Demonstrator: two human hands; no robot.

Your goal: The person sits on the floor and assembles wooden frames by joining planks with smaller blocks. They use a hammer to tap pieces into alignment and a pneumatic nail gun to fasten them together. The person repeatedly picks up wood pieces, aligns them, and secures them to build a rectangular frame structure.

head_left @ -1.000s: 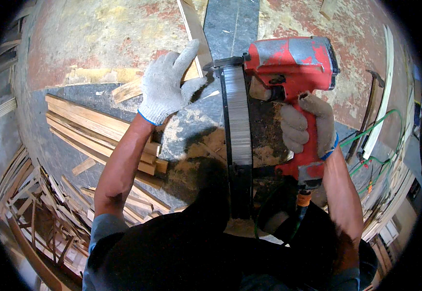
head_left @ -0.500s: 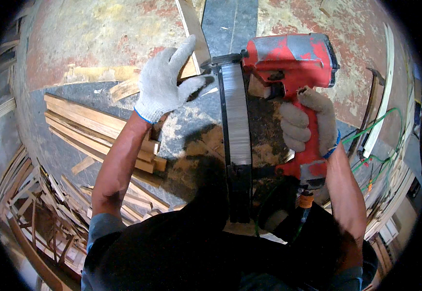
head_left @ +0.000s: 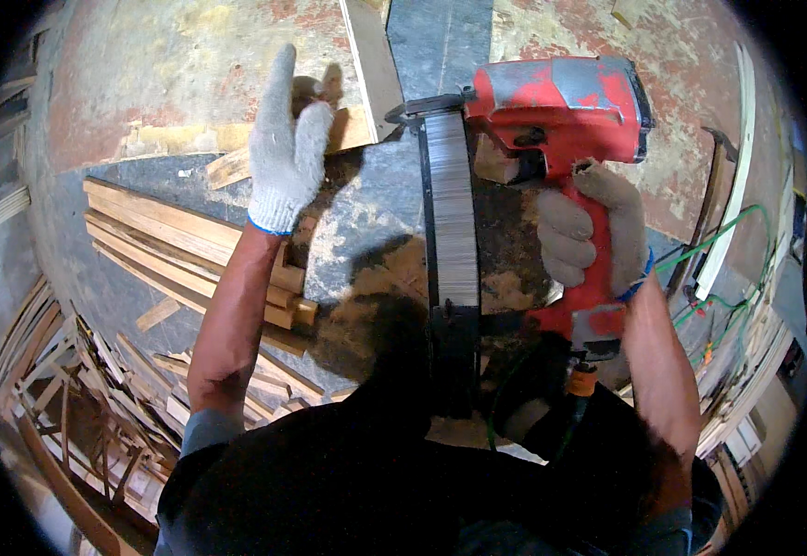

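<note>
Right hand (head_left: 620, 222) grasps the nail gun (head_left: 561, 120); left hand (head_left: 285, 157), empty, fingers extended — left of the nail gun. Plank (head_left: 372, 69) near its nose (head_left: 419, 107). Apparent step: positioning — next move calls for clear fingers.

Pistol-shaped red metal nail gun (head_left: 552, 97) shows worn grey patches, black rear end. Slim straight magazine (head_left: 456, 322) is black; its nail strip (head_left: 453, 213) is silvery, finely lined. Left hand's knitted glove (head_left: 280, 157): pale grey-white, blue cuff edge. Right hand's knitted glove (head_left: 618, 218) looks dingier, grey-brown. Long wooden strips (head_left: 167, 213) run honey to tan. Broad flat panel (head_left: 190, 79): mottled cream, yellow, rust-red.
</note>
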